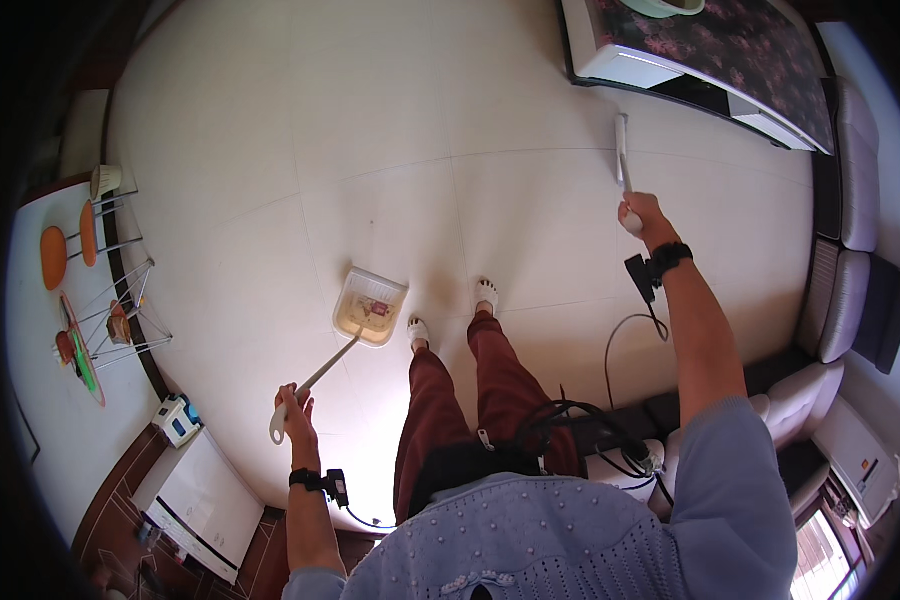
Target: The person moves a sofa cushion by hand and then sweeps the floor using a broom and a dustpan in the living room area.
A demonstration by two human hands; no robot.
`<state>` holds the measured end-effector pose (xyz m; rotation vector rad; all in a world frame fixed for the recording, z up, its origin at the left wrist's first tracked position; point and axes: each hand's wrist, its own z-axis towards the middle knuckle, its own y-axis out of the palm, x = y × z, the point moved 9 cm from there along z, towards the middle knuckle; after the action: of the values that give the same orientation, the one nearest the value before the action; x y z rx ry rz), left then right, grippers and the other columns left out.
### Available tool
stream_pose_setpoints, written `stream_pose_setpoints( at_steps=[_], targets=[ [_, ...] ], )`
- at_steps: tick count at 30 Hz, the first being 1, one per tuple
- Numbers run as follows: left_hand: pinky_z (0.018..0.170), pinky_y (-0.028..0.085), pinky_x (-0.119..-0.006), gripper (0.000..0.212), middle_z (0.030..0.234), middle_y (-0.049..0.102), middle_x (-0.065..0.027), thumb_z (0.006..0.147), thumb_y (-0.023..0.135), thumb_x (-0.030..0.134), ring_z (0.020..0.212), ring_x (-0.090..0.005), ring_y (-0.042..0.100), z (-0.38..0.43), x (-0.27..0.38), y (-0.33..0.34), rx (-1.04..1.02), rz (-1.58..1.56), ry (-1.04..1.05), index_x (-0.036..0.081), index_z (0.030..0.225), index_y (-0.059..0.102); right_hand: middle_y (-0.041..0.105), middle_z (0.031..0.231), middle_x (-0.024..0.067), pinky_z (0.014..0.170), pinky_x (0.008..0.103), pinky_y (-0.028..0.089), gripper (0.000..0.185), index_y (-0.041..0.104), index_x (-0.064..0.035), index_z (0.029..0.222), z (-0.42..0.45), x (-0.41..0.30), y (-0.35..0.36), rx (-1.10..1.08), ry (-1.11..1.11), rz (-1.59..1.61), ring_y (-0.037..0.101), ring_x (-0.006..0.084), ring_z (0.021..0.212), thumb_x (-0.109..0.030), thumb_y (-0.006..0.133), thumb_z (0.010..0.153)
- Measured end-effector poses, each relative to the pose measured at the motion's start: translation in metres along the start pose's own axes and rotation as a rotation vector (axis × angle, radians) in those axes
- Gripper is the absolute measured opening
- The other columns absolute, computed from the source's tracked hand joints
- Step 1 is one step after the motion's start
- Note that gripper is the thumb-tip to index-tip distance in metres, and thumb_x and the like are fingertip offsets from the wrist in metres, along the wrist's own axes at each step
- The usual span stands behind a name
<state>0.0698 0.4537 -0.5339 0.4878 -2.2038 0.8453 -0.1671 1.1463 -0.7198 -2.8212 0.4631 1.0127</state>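
Note:
My left hand [297, 412] grips the grey handle of a long-handled dustpan [353, 289]. The pan rests on the tiled floor left of my feet, with some debris and a small reddish piece inside. My right hand [643, 214] is closed around the handle of a broom or floor sweeper [621, 146]. Its narrow, pale head stands on the floor at the upper right, a little way from the low cabinet. A small dark speck [372, 222] lies on the floor beyond the pan. Both wrists wear black bands with devices and cables.
A low cabinet with a dark floral top [727, 45] stands at the upper right. Grey sofa cushions [860, 176] line the right side. Orange stools [54, 259] and a folding metal rack are at the left, above a white cabinet [210, 499]. Black cables hang by my waist.

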Motion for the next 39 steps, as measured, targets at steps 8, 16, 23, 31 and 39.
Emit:
stream_pose_setpoints(
  at_steps=[8,16,23,31,39],
  targets=[
    [0.069,0.043,-0.028,0.034,0.097,0.050,-0.0034,0.080,0.047,0.037,0.079,-0.0144,0.053,0.007,-0.008,-0.014,0.001,0.025,-0.021,0.009,0.098,0.044,0.044,0.049,0.0103,0.029,0.0327,0.035,0.008,0.040,-0.0038,0.082,-0.049,0.031,0.153,-0.216,-0.010,-0.447,0.043,0.0209,0.035,-0.001,0.043,0.075],
    [0.060,0.044,-0.024,0.031,0.088,0.051,-0.0051,0.080,0.048,0.034,0.066,-0.0118,0.054,0.030,-0.003,-0.028,-0.001,-0.077,0.000,0.005,0.093,0.045,0.054,0.067,0.0171,0.054,0.0316,0.046,0.013,0.058,0.0000,0.061,-0.152,0.125,0.282,-0.698,-0.691,-1.547,0.055,0.0241,0.058,-0.011,0.052,0.065],
    [0.058,0.045,-0.023,0.031,0.085,0.051,-0.0078,0.081,0.048,0.030,0.061,-0.0117,0.053,0.044,-0.016,-0.047,0.001,-0.184,0.005,0.002,0.093,0.044,0.047,0.055,0.0070,0.039,0.0285,0.040,0.030,0.041,-0.0025,0.101,-0.221,0.169,0.295,-0.706,-0.304,-1.015,0.046,0.0145,0.046,-0.015,0.045,0.074],
    [0.055,0.044,-0.021,0.030,0.078,0.052,-0.0070,0.081,0.048,0.029,0.057,-0.0104,0.050,0.052,-0.023,-0.050,-0.042,-0.239,0.050,0.001,0.092,0.045,0.042,0.052,0.0040,0.034,0.0272,0.037,0.045,0.032,-0.0076,0.123,-0.246,0.128,0.234,-0.361,0.128,-0.588,0.039,0.0129,0.038,-0.017,0.042,0.079],
    [0.056,0.044,-0.021,0.030,0.073,0.049,-0.0052,0.080,0.048,0.028,0.055,-0.0088,0.047,0.050,-0.021,-0.041,-0.030,-0.272,0.075,0.000,0.089,0.046,0.041,0.046,0.0062,0.029,0.0282,0.035,0.008,0.039,-0.0008,0.075,-0.169,0.103,0.279,-0.369,-0.046,-0.528,0.041,0.0146,0.032,-0.008,0.041,0.077]
  ],
)
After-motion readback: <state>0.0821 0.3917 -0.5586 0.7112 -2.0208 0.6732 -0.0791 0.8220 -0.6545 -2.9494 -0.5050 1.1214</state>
